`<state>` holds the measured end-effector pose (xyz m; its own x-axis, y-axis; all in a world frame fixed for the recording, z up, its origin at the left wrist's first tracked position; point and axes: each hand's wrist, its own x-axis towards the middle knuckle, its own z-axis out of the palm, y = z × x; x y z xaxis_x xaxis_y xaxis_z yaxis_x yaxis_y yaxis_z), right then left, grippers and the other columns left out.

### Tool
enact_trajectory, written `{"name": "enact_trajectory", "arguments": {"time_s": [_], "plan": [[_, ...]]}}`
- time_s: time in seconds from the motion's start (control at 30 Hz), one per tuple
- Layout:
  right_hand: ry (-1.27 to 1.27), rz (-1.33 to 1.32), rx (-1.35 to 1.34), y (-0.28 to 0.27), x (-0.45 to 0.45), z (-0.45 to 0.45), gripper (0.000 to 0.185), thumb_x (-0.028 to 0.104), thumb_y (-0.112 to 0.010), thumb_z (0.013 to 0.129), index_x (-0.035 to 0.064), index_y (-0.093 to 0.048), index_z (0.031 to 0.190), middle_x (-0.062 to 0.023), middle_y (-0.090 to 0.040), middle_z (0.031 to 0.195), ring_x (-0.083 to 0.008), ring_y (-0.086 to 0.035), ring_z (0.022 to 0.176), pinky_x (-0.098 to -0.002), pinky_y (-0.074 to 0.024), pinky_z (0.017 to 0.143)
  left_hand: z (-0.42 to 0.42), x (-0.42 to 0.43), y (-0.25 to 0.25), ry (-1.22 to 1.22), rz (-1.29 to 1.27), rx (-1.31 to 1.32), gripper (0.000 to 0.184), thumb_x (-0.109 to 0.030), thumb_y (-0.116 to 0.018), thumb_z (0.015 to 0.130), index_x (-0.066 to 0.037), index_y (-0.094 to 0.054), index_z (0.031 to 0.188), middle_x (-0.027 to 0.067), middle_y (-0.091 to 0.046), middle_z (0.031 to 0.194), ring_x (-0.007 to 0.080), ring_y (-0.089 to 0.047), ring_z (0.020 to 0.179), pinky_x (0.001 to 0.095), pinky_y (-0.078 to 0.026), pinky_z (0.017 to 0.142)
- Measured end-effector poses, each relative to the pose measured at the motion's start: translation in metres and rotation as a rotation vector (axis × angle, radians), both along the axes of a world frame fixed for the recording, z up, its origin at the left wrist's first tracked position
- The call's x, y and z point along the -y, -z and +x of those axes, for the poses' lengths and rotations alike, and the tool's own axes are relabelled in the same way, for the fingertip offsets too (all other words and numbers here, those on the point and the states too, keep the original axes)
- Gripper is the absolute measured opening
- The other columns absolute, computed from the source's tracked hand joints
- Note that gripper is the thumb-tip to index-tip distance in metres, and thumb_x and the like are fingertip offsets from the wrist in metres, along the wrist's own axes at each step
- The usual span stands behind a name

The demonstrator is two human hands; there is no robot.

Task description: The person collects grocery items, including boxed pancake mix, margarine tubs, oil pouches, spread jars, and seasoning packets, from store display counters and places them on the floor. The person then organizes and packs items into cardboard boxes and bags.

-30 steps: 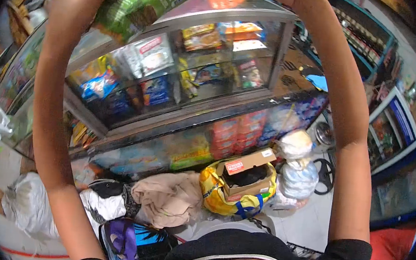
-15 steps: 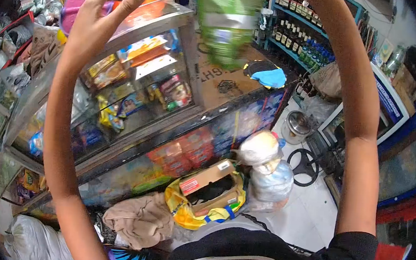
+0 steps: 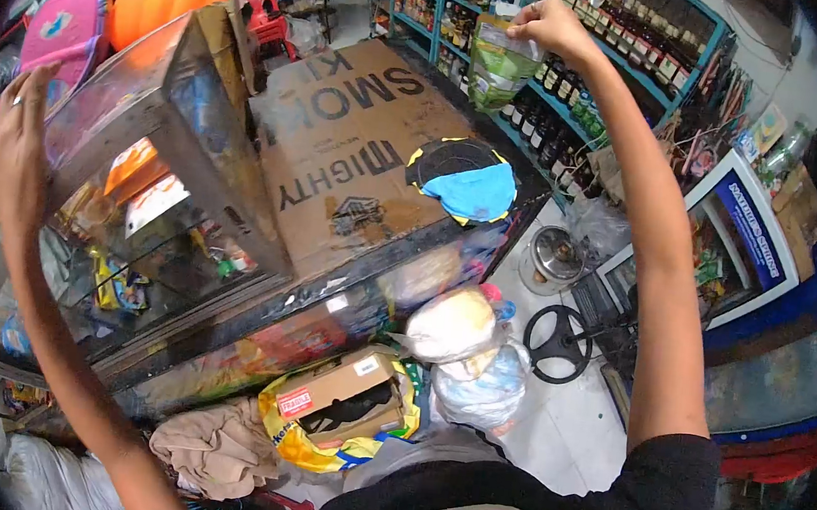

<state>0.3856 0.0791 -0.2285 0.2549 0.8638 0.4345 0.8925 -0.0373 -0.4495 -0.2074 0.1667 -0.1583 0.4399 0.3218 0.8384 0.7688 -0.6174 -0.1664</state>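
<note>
In my raised right hand a green plastic pouch hangs, pinched at its top corner between thumb and fingers. The pouch is in front of the bottle shelves, above the far end of the counter. My left hand is at the far left with fingers stretched out, beside the glass display case; whether it touches the glass I cannot tell. Packaged snacks show inside the case. A pink plastic item and an orange pumpkin-shaped item are near the case top.
Flattened cardboard covers the counter, with a blue and black round cloth item on it. Below are a yellow bag holding a cardboard box, stuffed plastic bags, a steering wheel and a lidded pot.
The view has swung right, showing more of the counter. My left hand has come away from the orange item toward the case's side. The green pouch, still in my right hand, appears farther right.
</note>
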Motion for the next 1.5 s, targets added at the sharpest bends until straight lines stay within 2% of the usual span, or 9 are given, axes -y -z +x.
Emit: {"name": "enact_trajectory", "arguments": {"time_s": [0.17,0.27,0.43,0.67,0.97,1.2,1.23,1.33,1.5], "plan": [[-0.028,0.032,-0.075,0.031,-0.035,0.009,0.015,0.014,-0.072,0.071,0.0012,-0.070,0.079,-0.0067,-0.065,0.070,-0.0139,-0.058,0.066,-0.0312,-0.0444,0.064,-0.014,-0.009,0.002,0.057,-0.226,0.036,0.040,-0.024,-0.034,0.100,-0.007,-0.044,0.135,0.0120,-0.051,0.126,0.0229,-0.047,0.118,0.0331,-0.033,0.104],[-0.068,-0.015,-0.054,0.040,-0.062,0.014,0.015,0.015,-0.072,0.071,0.0015,-0.070,0.079,-0.0076,-0.066,0.070,-0.0145,-0.059,0.068,-0.0317,-0.0445,0.066,-0.017,-0.004,0.000,-0.062,-0.125,-0.108,0.050,-0.039,-0.031,0.100,-0.001,-0.052,0.124,0.0124,-0.054,0.124,0.0211,-0.047,0.120,0.0333,-0.029,0.106],[-0.151,-0.037,-0.005,0.048,-0.096,0.001,0.017,0.018,-0.072,0.072,0.0026,-0.070,0.078,-0.0061,-0.066,0.071,-0.0138,-0.058,0.066,-0.0304,-0.0447,0.066,-0.035,-0.020,-0.003,-0.070,-0.041,-0.281,0.054,-0.006,-0.041,0.090,-0.014,-0.033,0.143,0.0118,-0.054,0.124,0.0243,-0.052,0.115,0.0348,-0.039,0.101],[-0.164,-0.042,0.073,0.066,-0.131,-0.008,0.017,0.022,-0.074,0.073,0.0056,-0.071,0.077,-0.0027,-0.062,0.065,-0.0094,-0.052,0.057,-0.0270,-0.0403,0.052,-0.033,-0.016,-0.003,-0.075,0.045,-0.399,0.052,-0.003,-0.038,0.090,-0.014,-0.037,0.141,0.0124,-0.055,0.121,0.0242,-0.054,0.112,0.0340,-0.040,0.099],[-0.215,-0.113,0.008,0.066,-0.098,-0.020,0.026,0.029,-0.074,0.076,0.0036,-0.070,0.078,-0.0010,-0.058,0.065,-0.0105,-0.049,0.056,-0.0288,-0.0391,0.055,-0.036,-0.027,-0.002,0.057,-0.114,-0.258,0.046,-0.009,-0.040,0.093,-0.017,-0.043,0.138,0.0106,-0.056,0.119,0.0213,-0.054,0.111,0.0313,-0.040,0.098],[-0.299,-0.200,-0.525,0.047,-0.065,-0.055,0.026,0.027,-0.071,0.079,0.0029,-0.068,0.088,-0.0035,-0.065,0.080,-0.0115,-0.059,0.068,-0.0260,-0.0465,0.064,-0.032,-0.027,0.000,0.088,-0.228,-0.161,0.039,-0.015,-0.042,0.095,-0.016,-0.050,0.133,0.0101,-0.059,0.116,0.0200,-0.055,0.110,0.0305,-0.040,0.095],[-0.306,-0.236,-0.550,0.042,-0.058,-0.064,0.030,0.026,-0.070,0.081,0.0006,-0.066,0.095,-0.0056,-0.067,0.087,-0.0122,-0.063,0.075,-0.0253,-0.0502,0.068,-0.023,-0.024,0.002,0.141,-0.386,0.095,0.036,-0.023,-0.045,0.095,-0.015,-0.054,0.129,0.0097,-0.061,0.114,0.0191,-0.055,0.109,0.0298,-0.039,0.094],[-0.488,-0.292,-0.779,0.037,-0.048,-0.080,0.030,0.024,-0.068,0.083,0.0001,-0.065,0.100,-0.0071,-0.067,0.092,-0.0130,-0.065,0.079,-0.0272,-0.0526,0.069,-0.023,-0.020,-0.001,0.070,-0.332,-0.050,0.036,-0.028,-0.046,0.095,-0.013,-0.057,0.126,0.0103,-0.061,0.114,0.0182,-0.056,0.108,0.0288,-0.039,0.094],[-0.622,-0.362,-0.840,0.027,-0.041,-0.097,0.031,0.023,-0.066,0.084,0.0002,-0.063,0.104,-0.0067,-0.067,0.095,-0.0124,-0.065,0.083,-0.0273,-0.0541,0.072,-0.010,-0.009,0.001,0.091,-0.412,0.153,0.040,-0.033,-0.047,0.094,-0.006,-0.060,0.120,0.0117,-0.063,0.110,0.0173,-0.057,0.103,0.0274,-0.039,0.091]]}}
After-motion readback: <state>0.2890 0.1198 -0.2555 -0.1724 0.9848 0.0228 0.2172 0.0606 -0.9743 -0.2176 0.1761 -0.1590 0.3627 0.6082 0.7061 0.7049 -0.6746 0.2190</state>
